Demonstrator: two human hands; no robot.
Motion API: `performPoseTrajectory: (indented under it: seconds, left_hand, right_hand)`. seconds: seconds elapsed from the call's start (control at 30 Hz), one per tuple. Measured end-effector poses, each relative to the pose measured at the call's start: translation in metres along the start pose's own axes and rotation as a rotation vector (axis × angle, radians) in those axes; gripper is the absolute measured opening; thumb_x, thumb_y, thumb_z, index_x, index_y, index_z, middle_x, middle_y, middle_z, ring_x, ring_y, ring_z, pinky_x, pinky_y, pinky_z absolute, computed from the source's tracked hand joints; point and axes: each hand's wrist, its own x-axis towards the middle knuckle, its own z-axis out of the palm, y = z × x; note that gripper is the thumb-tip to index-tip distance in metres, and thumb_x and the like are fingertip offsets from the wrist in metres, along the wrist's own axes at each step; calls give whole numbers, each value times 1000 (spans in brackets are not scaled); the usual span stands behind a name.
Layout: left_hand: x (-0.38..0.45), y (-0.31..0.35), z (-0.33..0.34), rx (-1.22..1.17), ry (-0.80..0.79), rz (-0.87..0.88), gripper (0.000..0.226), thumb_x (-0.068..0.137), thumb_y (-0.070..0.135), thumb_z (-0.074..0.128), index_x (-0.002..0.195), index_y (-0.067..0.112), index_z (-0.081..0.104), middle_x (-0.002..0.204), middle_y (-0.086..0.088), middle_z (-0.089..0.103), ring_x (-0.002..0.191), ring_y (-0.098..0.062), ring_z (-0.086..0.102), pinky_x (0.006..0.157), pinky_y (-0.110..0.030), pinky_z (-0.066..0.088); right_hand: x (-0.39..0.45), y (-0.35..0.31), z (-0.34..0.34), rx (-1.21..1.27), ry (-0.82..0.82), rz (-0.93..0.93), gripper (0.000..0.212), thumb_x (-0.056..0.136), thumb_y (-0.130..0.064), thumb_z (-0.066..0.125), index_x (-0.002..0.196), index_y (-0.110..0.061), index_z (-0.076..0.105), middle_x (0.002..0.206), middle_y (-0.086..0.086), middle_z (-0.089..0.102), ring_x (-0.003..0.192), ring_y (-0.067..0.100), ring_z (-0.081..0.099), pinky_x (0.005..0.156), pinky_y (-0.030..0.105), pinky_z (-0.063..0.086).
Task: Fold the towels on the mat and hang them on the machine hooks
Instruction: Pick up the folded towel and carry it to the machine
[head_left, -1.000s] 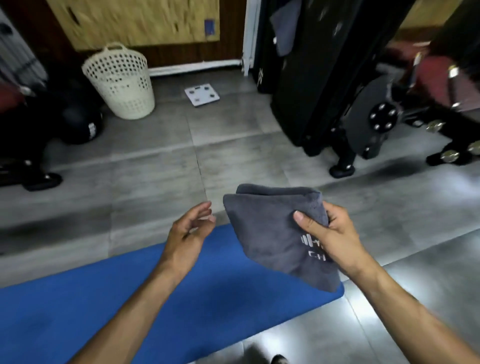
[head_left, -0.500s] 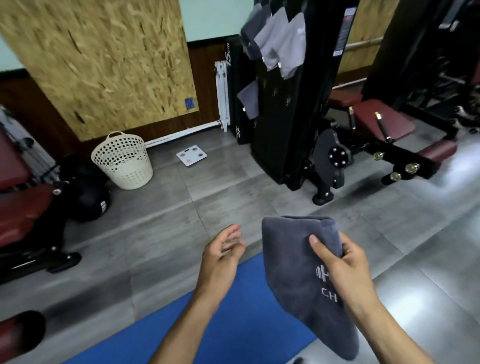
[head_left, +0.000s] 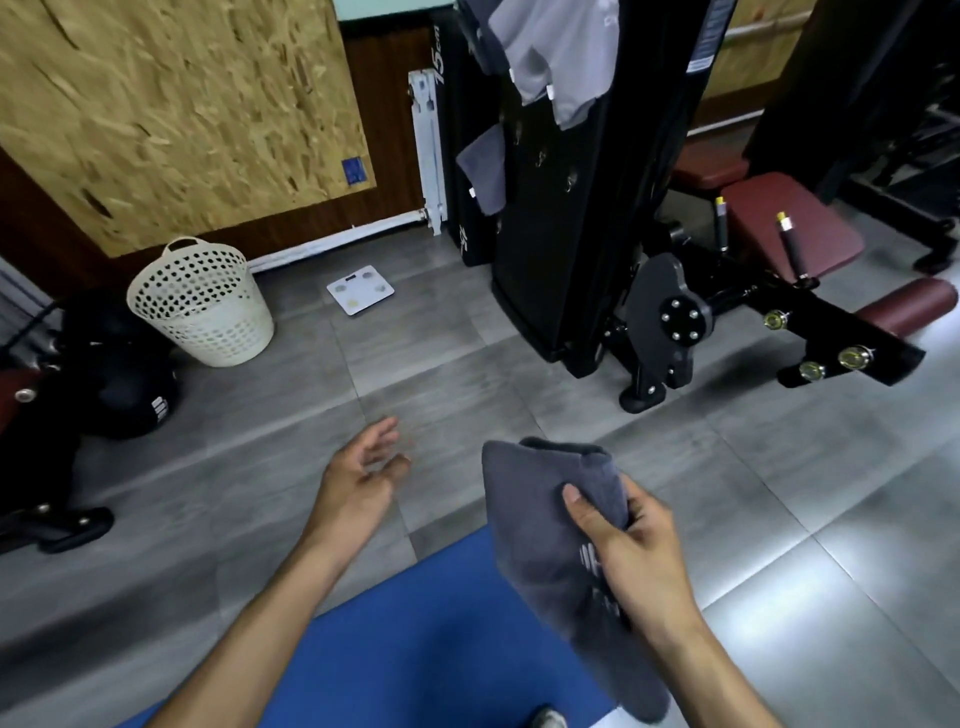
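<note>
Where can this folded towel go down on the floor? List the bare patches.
Bare grey floor lies between the basket, scale and black machine; the blue mat near the feet is open too. Crowded left by dark gear and right under the bench.

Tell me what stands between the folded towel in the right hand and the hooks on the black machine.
Nothing visible does. The right hand holds the folded grey towel over the blue mat's edge; only bare grey floor lies between it and the black machine. Free hooks show beside the towels already hung. The left hand is empty.
</note>
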Motion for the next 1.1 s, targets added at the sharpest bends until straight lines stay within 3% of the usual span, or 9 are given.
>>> performPoseTrajectory:
  seconds: [0.07, 0.17, 0.3, 0.5, 0.67, 0.77, 0.87, 1.0, 1.1]
  left_hand:
    - [36, 5, 2, -30, 13, -13, 42, 89, 5, 63, 125, 25, 57, 117, 4, 62, 107, -7, 58, 82, -9, 40]
    - [94, 11, 1, -41, -16, -34, 44, 88, 0, 63, 122, 27, 57, 117, 1, 62, 108, -9, 58, 82, -11, 41]
    - [188, 19, -7, -42, -55, -32, 49, 85, -5, 63, 124, 24, 56, 115, 0, 63, 105, -12, 59, 91, -22, 45]
    - [372, 45, -31, -43, -125, -6, 44, 86, -3, 63, 119, 25, 57, 120, -9, 63, 101, -15, 62, 82, -19, 44]
    - [534, 86, -38, -14, -236, 51, 42, 85, 7, 66, 115, 35, 57, 118, 4, 63, 101, -3, 62, 92, -22, 45]
    - [617, 111, -24, 11, -248, 76, 42, 92, 3, 59, 126, 27, 54, 120, 1, 62, 103, -5, 59, 82, -14, 42]
    - [688, 136, -5, 27, -236, 78, 40, 92, 9, 60, 126, 29, 55, 117, 8, 62, 104, -4, 58, 84, -16, 42]
    - [777, 162, 26, 71, -260, 121, 39, 92, 9, 60, 127, 26, 56, 117, 8, 60, 98, 6, 55, 80, -11, 40]
    - [849, 176, 55, 147, -231, 166, 34, 90, 9, 60, 119, 28, 59, 110, 11, 62, 95, 6, 55, 82, -16, 43]
  right_hand:
    - [42, -10, 8, -13, -17, -5, 12, 91, -10, 65, 100, -14, 72, 90, 1, 76, 88, 12, 71, 70, 23, 53]
    - [108, -24, 27, -29, -12, 1, 11, 91, -11, 65, 100, -12, 72, 92, 5, 76, 91, 17, 71, 75, 32, 56]
    - [214, -46, 63, -85, -9, -37, 7, 91, -14, 67, 96, -10, 71, 90, 8, 74, 86, 16, 69, 74, 29, 55]
    - [369, -82, 145, -107, 49, -67, 6, 92, -11, 65, 94, -7, 70, 89, 11, 74, 87, 23, 70, 75, 33, 56]
    - [487, -100, 206, -130, 160, -74, 9, 92, -20, 66, 100, -16, 63, 91, 1, 72, 87, 14, 69, 75, 30, 58]
    - [551, -117, 226, -78, 193, -19, 14, 93, -22, 65, 101, -12, 59, 92, 12, 68, 79, 21, 67, 72, 38, 57]
    - [617, -129, 241, -66, 227, 8, 14, 94, -21, 63, 103, -11, 58, 84, 12, 64, 71, 25, 60, 61, 35, 53]
    - [704, -118, 255, -149, 305, -19, 9, 90, -22, 67, 94, -17, 60, 81, 4, 68, 73, 16, 65, 65, 31, 56]
    - [781, -105, 259, -159, 367, 16, 10, 84, -18, 74, 84, -16, 65, 69, 2, 68, 60, 9, 62, 54, 23, 51]
